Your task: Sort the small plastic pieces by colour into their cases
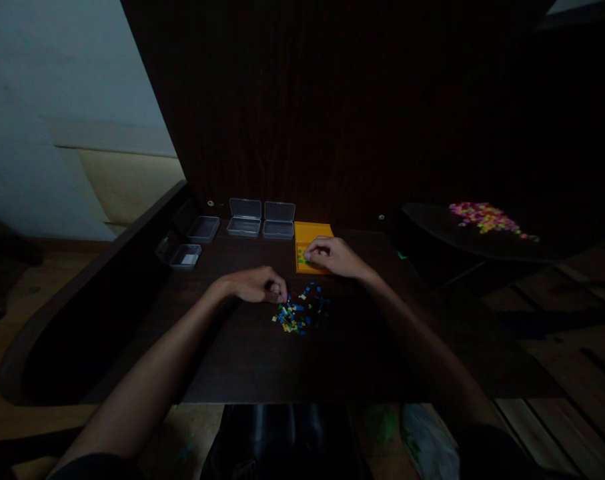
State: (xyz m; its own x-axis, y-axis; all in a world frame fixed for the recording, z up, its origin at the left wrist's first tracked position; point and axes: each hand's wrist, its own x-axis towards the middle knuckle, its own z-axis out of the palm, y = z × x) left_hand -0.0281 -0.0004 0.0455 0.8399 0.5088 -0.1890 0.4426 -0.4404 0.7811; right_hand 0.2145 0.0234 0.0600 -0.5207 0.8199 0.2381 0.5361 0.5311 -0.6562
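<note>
My left hand rests on the dark table with its fingers curled. Its fingertips are at the upper left edge of a loose pile of small blue, yellow and green pieces. Over the lower half of an opened yellow box, my right hand has thumb and fingers pinched together. Small green pieces lie in that box, left of my right fingertips. Anything between the fingers of either hand is too small or too hidden to make out.
Two clear plastic boxes stand lids-up left of the yellow box. Two more clear boxes are farther left, beside the raised side panel. Pink and yellow pieces are heaped on a dark surface at right.
</note>
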